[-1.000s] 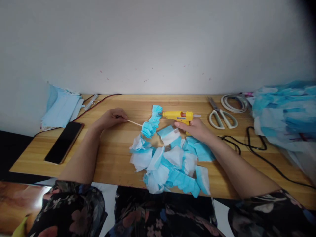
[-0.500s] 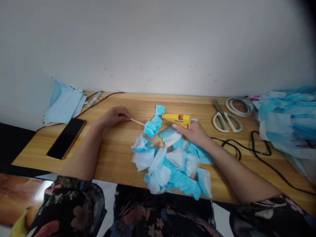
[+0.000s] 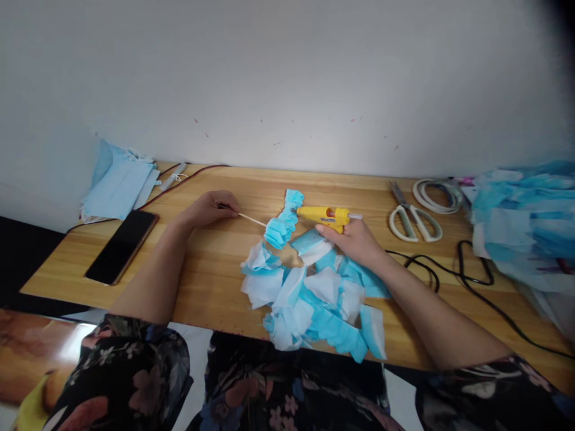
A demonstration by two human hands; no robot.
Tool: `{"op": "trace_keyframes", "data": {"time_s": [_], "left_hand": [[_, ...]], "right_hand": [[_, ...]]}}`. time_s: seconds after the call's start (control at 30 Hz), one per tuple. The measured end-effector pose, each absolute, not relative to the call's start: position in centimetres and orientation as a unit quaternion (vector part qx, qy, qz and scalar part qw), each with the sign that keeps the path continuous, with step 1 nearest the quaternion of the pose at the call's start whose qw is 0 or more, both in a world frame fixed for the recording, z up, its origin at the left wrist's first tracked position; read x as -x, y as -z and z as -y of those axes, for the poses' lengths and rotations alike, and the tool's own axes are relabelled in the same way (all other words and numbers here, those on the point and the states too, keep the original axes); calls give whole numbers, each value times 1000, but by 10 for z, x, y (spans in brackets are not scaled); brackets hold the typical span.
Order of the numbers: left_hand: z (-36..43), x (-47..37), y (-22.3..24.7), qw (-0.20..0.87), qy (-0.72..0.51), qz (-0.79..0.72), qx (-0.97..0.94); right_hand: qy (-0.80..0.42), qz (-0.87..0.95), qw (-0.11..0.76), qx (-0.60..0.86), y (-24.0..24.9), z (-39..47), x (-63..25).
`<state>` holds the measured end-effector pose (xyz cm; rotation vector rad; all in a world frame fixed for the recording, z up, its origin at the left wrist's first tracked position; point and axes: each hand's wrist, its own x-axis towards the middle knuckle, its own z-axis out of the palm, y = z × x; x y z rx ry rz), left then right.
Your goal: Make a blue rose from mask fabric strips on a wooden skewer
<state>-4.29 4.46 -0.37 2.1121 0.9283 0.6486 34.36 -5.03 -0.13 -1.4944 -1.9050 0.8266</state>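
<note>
My left hand (image 3: 216, 207) pinches one end of a thin wooden stick (image 3: 252, 219). Around the stick's other end is a gathered blue pleated strip (image 3: 283, 227), whose loose end stretches away toward the wall. In my right hand (image 3: 353, 236) is a yellow hot glue gun (image 3: 321, 215), with a clear glue stick (image 3: 355, 216) poking out of its back. Its nozzle points left and meets or nearly meets the strip; I cannot tell which. Below both hands lies a heap of blue and white pleated pieces (image 3: 309, 299).
Scissors (image 3: 411, 215) and a coiled white cord (image 3: 436, 196) lie at right, near a bulky pile of blue material (image 3: 530, 221). A black cable (image 3: 476, 281) runs across the right side. At left are a phone (image 3: 122, 246) and stacked face masks (image 3: 119, 182).
The view has shifted slightly. Both hands keep their holds, and the glue gun's nozzle stays by the blue strip.
</note>
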Motion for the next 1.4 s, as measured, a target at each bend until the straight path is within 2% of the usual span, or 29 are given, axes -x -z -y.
{"op": "trace_keyframes", "data": {"time_s": [1.17, 1.4], "left_hand": [[-45, 42, 1, 360, -245, -362, -824], [-45, 42, 1, 355, -235, -372, -824]], "right_hand": [[-300, 722, 246, 573, -1, 51, -354], [-342, 714, 297, 534, -7, 47, -364]]}}
